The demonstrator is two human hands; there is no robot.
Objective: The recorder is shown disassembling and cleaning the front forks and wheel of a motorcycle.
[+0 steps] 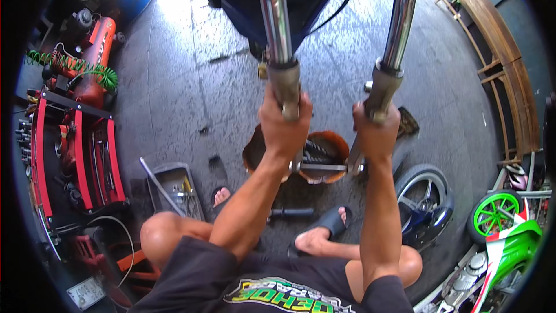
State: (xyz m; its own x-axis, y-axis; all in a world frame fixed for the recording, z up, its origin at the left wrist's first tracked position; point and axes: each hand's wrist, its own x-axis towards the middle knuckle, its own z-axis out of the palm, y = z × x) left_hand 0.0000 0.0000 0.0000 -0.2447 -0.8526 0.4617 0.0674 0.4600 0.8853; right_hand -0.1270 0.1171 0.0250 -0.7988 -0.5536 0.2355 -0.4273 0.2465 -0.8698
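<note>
A motorcycle front fork comes down from the top of the view, with two shiny tubes running into grey lower legs. My left hand is closed around the left fork leg. On the other side my right hand grips the right fork leg. Below both fists a metal rod spans between the legs' lower ends. Under it sits a rusty orange-rimmed container with a coil spring and metal parts inside. The palms and the covered stretches of the legs are hidden.
A grey tray with tools and a black-handled tool lie on the floor near my feet. A wheel is at right. Around the edges stand a red tool cart, an orange compressor, a wooden bench and a green minibike.
</note>
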